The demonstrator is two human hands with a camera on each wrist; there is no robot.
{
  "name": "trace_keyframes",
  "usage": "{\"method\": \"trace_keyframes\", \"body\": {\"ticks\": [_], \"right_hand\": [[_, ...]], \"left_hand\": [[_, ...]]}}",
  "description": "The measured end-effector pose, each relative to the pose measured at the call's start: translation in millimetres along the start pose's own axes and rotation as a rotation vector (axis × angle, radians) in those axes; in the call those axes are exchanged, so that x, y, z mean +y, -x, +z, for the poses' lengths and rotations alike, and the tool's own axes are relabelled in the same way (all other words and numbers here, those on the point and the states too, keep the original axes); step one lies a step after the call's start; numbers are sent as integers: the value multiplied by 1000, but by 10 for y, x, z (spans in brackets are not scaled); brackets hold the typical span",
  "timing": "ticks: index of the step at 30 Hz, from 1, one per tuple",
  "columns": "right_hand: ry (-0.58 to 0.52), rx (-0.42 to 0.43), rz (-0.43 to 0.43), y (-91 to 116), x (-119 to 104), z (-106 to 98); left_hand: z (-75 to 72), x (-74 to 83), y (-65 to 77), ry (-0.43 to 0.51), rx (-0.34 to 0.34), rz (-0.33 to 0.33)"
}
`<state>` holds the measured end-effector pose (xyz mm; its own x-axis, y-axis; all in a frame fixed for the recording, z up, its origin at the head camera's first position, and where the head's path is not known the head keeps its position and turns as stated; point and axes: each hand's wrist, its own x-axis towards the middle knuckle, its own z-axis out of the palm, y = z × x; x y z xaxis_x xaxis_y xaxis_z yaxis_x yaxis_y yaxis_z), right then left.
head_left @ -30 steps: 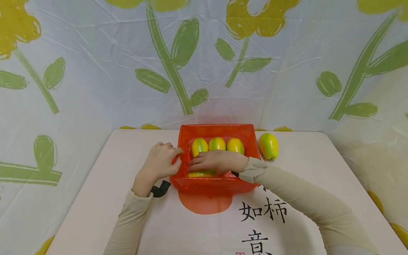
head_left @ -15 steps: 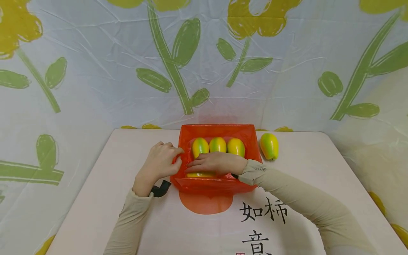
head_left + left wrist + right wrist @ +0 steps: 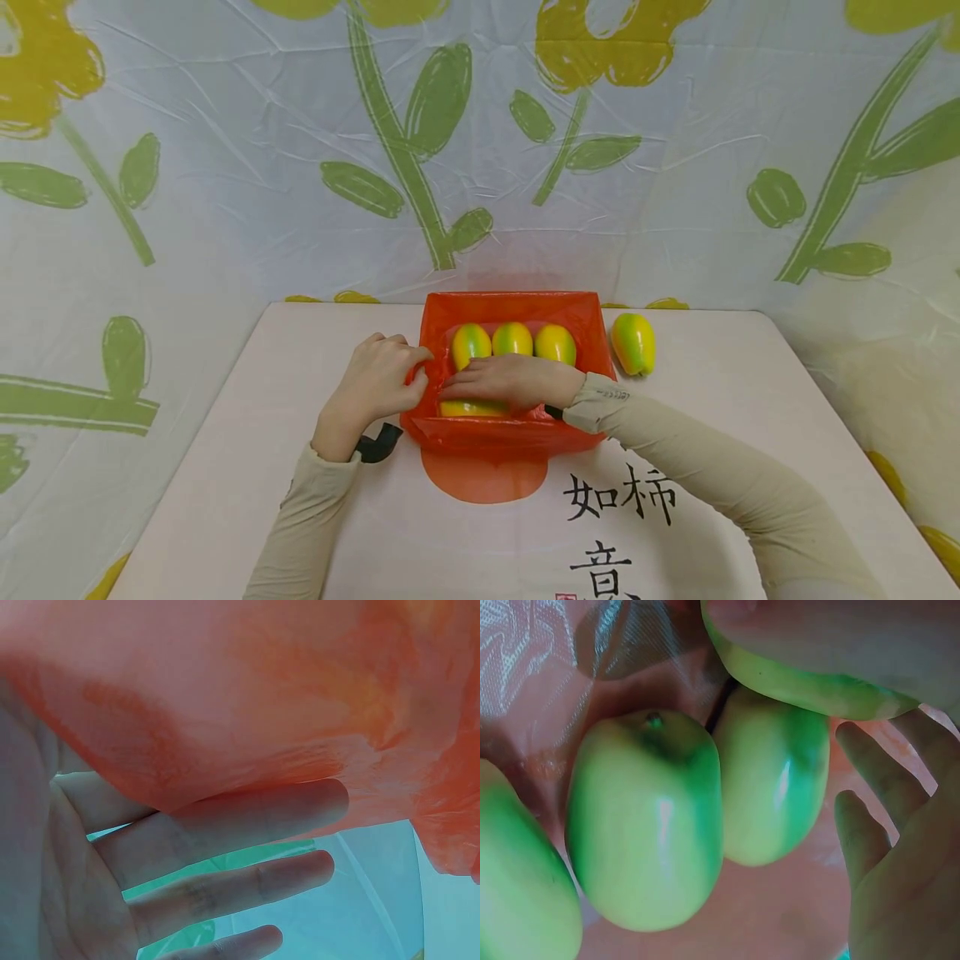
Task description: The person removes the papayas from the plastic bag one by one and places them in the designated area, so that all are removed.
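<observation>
A red plastic bag [image 3: 517, 307] stands with its mouth spread on the table. Inside, three yellow-green mangoes [image 3: 513, 339] lie side by side toward the back. My right hand [image 3: 517, 379] reaches in and grips another mango [image 3: 474, 409] lying crosswise at the front left; in the right wrist view this mango [image 3: 802, 684] is between thumb and fingers, touching or nearly touching the row. My left hand [image 3: 378, 375] holds the bag's left edge. In the left wrist view the red plastic [image 3: 247, 697] hides its thumb, while several fingers [image 3: 247, 885] extend straight outside the bag.
One more mango [image 3: 633, 343] lies on the table just right of the bag. A pale cloth with black characters [image 3: 618, 496] and an orange round shape [image 3: 483, 479] covers the table. A flower-printed curtain [image 3: 262, 167] rises behind and at both sides.
Almost nothing differs: the right hand shifts very slightly over the front mango. The left hand, bag and other mangoes stay in place.
</observation>
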<state>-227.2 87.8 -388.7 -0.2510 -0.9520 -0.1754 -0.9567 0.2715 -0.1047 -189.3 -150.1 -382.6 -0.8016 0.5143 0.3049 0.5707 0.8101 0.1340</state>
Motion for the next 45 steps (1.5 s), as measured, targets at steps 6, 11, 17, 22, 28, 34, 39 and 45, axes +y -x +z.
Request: {"method": "trace_keyframes", "body": {"ticks": [6, 11, 17, 22, 28, 34, 39, 45], "right_hand": [[-2, 5, 32, 24, 28, -68], [-41, -1, 78, 62, 28, -161], [-62, 8, 93, 108, 4, -272], [-61, 41, 123, 168, -9, -327], [-146, 115, 176, 275, -16, -396], [-238, 180, 168, 372, -37, -435], [-255, 217, 156, 421, -20, -402], [-286, 247, 204, 505, -21, -386]], "left_hand": [[-1, 4, -1, 5, 5, 7], [3, -2, -2, 1, 7, 6], [3, -7, -6, -3, 10, 14], [-5, -3, -8, -1, 15, 25], [-5, -5, -9, -4, 15, 27], [5, -8, -4, -5, 13, 25], [12, -10, -1, -4, 14, 25], [15, -7, 3, -11, 30, 34]]}}
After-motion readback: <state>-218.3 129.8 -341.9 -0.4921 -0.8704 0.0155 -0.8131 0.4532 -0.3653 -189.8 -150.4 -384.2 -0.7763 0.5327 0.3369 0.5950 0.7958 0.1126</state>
